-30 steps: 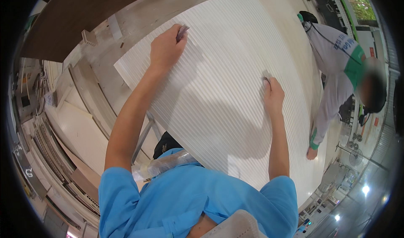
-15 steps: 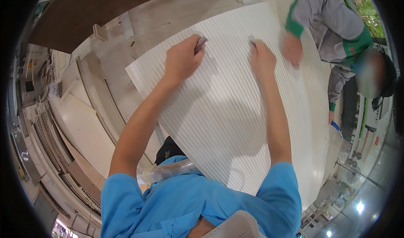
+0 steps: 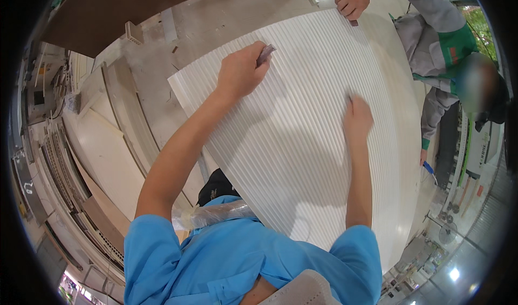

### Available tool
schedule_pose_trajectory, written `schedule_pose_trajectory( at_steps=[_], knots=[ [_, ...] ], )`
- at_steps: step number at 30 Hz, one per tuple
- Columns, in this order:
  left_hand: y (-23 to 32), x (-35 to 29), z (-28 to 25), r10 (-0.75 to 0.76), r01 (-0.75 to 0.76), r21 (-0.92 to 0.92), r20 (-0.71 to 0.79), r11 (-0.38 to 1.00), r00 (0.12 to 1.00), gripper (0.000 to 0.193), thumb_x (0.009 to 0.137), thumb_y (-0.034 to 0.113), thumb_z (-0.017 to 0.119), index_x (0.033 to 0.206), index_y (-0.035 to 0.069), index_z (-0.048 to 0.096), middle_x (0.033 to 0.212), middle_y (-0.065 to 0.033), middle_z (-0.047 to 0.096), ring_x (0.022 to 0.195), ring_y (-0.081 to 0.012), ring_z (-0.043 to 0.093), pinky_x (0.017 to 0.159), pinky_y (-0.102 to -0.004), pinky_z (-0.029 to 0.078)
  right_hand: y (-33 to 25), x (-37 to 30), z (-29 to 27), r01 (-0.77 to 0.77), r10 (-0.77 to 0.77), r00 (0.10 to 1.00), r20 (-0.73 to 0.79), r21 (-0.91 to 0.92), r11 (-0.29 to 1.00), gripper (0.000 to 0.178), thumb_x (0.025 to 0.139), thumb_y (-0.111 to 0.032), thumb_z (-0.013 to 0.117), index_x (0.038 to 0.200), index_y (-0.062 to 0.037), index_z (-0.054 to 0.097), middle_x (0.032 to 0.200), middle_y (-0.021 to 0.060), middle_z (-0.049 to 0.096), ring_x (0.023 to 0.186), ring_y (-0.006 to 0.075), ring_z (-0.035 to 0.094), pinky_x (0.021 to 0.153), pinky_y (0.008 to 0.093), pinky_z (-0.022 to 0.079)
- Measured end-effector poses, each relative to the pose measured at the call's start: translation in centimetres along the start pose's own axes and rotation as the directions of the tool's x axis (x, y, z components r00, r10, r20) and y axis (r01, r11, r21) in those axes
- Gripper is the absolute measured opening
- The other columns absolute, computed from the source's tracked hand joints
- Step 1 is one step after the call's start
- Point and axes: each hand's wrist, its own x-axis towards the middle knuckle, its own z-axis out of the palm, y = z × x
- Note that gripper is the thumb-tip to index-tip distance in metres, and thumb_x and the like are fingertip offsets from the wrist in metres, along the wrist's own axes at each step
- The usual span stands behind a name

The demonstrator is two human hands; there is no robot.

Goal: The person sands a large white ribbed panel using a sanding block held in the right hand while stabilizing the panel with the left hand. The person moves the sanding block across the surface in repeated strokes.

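A large white panel with fine parallel grooves (image 3: 302,137) lies in front of me. My left hand (image 3: 243,72) is closed on a small purplish-grey folded piece that looks like sandpaper (image 3: 266,54), over the panel's far left part. Farther right, my right hand (image 3: 359,119) is closed and smeared by motion above the grooves. A thin dark edge of a similar piece of sandpaper (image 3: 350,97) shows at its fingertips. At the panel's far edge, a co-worker's hand (image 3: 352,2) holds another small dark piece (image 3: 354,22).
A co-worker in a grey and green jacket (image 3: 431,40) leans over the panel's right side, the other hand by a blue-handled tool (image 3: 428,167). A dark brown board (image 3: 102,13) is at the far left. Long strips and boards (image 3: 81,197) are stacked at my left.
My right hand has moved right and nearer to me over the grooves. My left hand has shifted slightly right. The co-worker's hand has moved away to the panel's far edge.
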Motion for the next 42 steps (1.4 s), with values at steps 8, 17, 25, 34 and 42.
schedule_pose_trajectory(
  at_steps=[8, 17, 25, 34, 42],
  knots=[
    [0.7, 0.3, 0.0, -0.030, 0.029, 0.024, 0.035, 0.999, 0.999, 0.019, 0.098, 0.025, 0.064, 0.106, 0.008, 0.067, 0.083, -0.0128, 0.070, 0.075, -0.0329, 0.067, 0.069, -0.0417, 0.051, 4.4, -10.3, -3.8, -0.103, 0.102, 0.993, 0.055, 0.014, 0.995, 0.013, 0.100, -0.016, 0.059, 0.098, -0.0048, 0.066, 0.091, 0.0130, 0.067, 0.088, 0.0337, 0.066, 0.074, 0.0478, 0.053],
    [0.6, 0.5, -0.2, -0.053, 0.053, 0.052, -0.007, 0.997, 0.999, 0.016, 0.095, 0.023, 0.065, 0.100, 0.008, 0.066, 0.083, -0.0150, 0.070, 0.076, -0.0360, 0.068, 0.070, -0.0454, 0.052, -9.9, 16.4, 3.7, 0.055, -0.038, 0.995, -0.095, 0.187, 0.981, 0.020, 0.091, -0.010, 0.056, 0.109, -0.0084, 0.066, 0.098, 0.0152, 0.072, 0.097, 0.0365, 0.071, 0.081, 0.0503, 0.056],
    [0.9, 0.2, -1.0, -0.054, 0.053, 0.015, 0.046, 0.998, 0.998, 0.019, 0.097, 0.026, 0.065, 0.101, 0.007, 0.066, 0.078, -0.0152, 0.068, 0.073, -0.0359, 0.066, 0.069, -0.0441, 0.050, -4.0, 5.9, 1.7, 0.013, -0.006, 0.999, -0.042, 0.172, 0.985, 0.019, 0.099, -0.017, 0.057, 0.112, -0.0091, 0.069, 0.104, 0.0139, 0.072, 0.101, 0.0346, 0.069, 0.088, 0.0489, 0.054],
    [0.6, 0.7, -0.2, -0.051, 0.051, -0.012, -0.012, 0.999, 0.999, 0.019, 0.097, 0.027, 0.064, 0.102, 0.009, 0.068, 0.078, -0.0129, 0.069, 0.073, -0.0338, 0.067, 0.068, -0.0428, 0.051, 4.6, -10.7, -4.0, -0.162, 0.164, 0.986, 0.006, 0.200, 0.966, 0.010, 0.099, -0.013, 0.059, 0.100, -0.0055, 0.065, 0.089, 0.0147, 0.065, 0.083, 0.0356, 0.064, 0.071, 0.0479, 0.051],
    [0.4, 0.7, -0.3, -0.043, 0.044, -0.007, 0.014, 0.999, 0.999, 0.019, 0.096, 0.026, 0.065, 0.104, 0.009, 0.068, 0.081, -0.0137, 0.070, 0.075, -0.0335, 0.069, 0.070, -0.0431, 0.052, -0.8, 0.8, -0.5, -0.059, 0.076, 0.994, -0.078, 0.200, 0.978, 0.011, 0.098, -0.017, 0.060, 0.095, -0.0064, 0.063, 0.089, 0.0134, 0.066, 0.087, 0.0354, 0.066, 0.074, 0.0491, 0.052]
  ],
)
